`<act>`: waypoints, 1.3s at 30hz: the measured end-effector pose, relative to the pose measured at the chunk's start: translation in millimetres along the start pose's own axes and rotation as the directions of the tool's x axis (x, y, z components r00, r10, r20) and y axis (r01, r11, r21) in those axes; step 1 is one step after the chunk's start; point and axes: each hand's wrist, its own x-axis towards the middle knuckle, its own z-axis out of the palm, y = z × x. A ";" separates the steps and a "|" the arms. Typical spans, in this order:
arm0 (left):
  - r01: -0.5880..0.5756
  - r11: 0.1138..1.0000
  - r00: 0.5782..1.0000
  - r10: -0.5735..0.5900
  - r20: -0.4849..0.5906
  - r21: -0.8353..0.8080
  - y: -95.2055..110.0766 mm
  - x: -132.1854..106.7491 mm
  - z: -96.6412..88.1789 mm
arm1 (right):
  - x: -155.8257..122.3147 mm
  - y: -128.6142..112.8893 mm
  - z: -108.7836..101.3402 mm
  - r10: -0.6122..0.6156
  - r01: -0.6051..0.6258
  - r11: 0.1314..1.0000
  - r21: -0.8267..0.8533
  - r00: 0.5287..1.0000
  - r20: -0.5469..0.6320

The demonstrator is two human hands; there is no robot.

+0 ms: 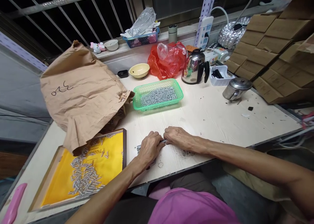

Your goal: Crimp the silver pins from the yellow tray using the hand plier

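Note:
My left hand (150,148) rests low over the near part of the table, its fingers curled and closed. Opposite it, my right hand (178,137) has its fingers bent down and pressed together. Between the fingertips of both hands shows a narrow metal piece (164,141), mostly covered. A small silver metal end (138,148) sticks out on the left side of my left hand; whether it belongs to the same piece I cannot tell. To the left, small metal pins or screws (85,178) lie heaped in a yellow-bottomed tray (115,155).
Beyond my hands, a green plastic basket (180,94) holds many small metal pieces. A large brown paper bag (83,90) leans over the tray. Behind stand a yellow bowl (139,70), red bag (166,60), kettle (195,67) and lidded metal cup (236,88). Cardboard boxes (270,54) are stacked right.

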 end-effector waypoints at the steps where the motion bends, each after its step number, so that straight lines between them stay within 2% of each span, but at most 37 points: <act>1: 0.004 1.000 1.000 -0.004 -0.005 0.003 0.2 0.4 -0.1 | 0.0 0.6 1.1 -0.002 0.002 1.000 0.000 1.000 -0.007; 5: 0.049 0.998 0.997 -0.047 -0.056 0.030 5.7 -5.8 5.6 | -5.5 3.5 -2.7 -0.012 0.012 1.000 0.006 0.997 -0.079; 8: 0.085 0.996 0.979 -0.083 -0.184 0.005 15.9 -20.4 19.2 | -12.3 9.8 -11.0 -0.063 0.070 0.994 0.078 0.994 -0.094; 11: 0.053 0.998 0.955 -0.060 -0.290 -0.033 31.0 -38.4 37.8 | -13.0 19.0 -15.7 -0.095 0.106 0.985 0.138 0.992 -0.089; 15: 0.009 0.994 0.959 -0.039 -0.281 -0.106 54.5 -56.0 56.9 | 4.8 32.1 -12.1 0.009 -0.001 0.998 0.060 0.989 -0.146; 19: -0.026 0.984 0.951 -0.029 -0.308 -0.175 62.7 -66.0 57.1 | 31.0 37.4 -11.1 0.053 -0.061 0.997 -0.054 0.988 -0.147; 22: -0.033 0.984 0.907 -0.045 -0.419 -0.177 40.1 -77.5 40.0 | 37.5 27.3 -15.0 0.055 -0.074 0.990 -0.121 0.987 -0.152; 23: 0.005 0.985 0.877 -0.087 -0.473 -0.171 26.3 -83.1 32.0 | 35.5 20.9 -16.2 0.037 -0.058 0.990 -0.126 0.986 -0.165; 26: 0.224 0.964 0.756 -0.264 -0.598 -0.143 -25.2 -103.4 10.2 | 18.7 -3.3 -16.9 -0.064 0.053 0.997 -0.063 0.979 -0.193; 27: 0.263 0.956 0.755 -0.289 -0.588 -0.131 -42.3 -110.2 5.7 | 10.7 -11.7 -15.7 -0.096 0.093 0.995 -0.023 0.977 -0.192; 28: 0.275 0.954 0.769 -0.294 -0.568 -0.122 -57.8 -116.5 3.2 | 2.5 -19.6 -13.7 -0.118 0.124 0.992 0.021 0.975 -0.187; 30: 0.256 0.962 0.825 -0.270 -0.496 -0.097 -80.8 -126.0 2.9 | -13.2 -33.0 -7.2 -0.135 0.152 0.983 0.104 0.978 -0.160; 32: 0.209 0.975 0.886 -0.223 -0.406 -0.078 -92.3 -130.8 5.2 | -25.5 -41.7 2.3 -0.130 0.147 0.977 0.155 0.985 -0.118; 35: 0.173 0.984 0.941 -0.179 -0.287 -0.046 -94.9 -132.1 5.3 | -35.0 -45.8 18.4 -0.111 0.125 0.982 0.145 0.989 -0.101; 39: 0.203 0.978 0.963 -0.191 -0.188 0.049 -95.3 -135.2 -0.1 | -35.8 -41.8 29.1 -0.065 0.079 0.993 0.092 0.988 -0.141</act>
